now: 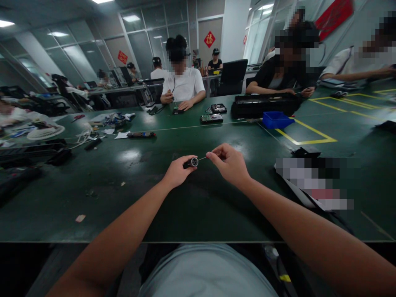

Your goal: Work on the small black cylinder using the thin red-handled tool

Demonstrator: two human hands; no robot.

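Note:
My left hand (178,170) is closed around a small dark cylindrical part (194,162), whose round metallic end faces me. To the right, my right hand (231,166) pinches a screwdriver by its reddish handle (218,154). The thin shaft (202,158) points left toward the round end of the part; whether its tip touches is too small to tell. Both hands are held above the green table (198,214), near its middle.
A dark tool (141,135) and paper scraps lie ahead to the left. Hard drives (211,119), a long black housing (264,106) and a blue bin (276,119) stand farther off. A white package (305,185) lies right. Several people sit around.

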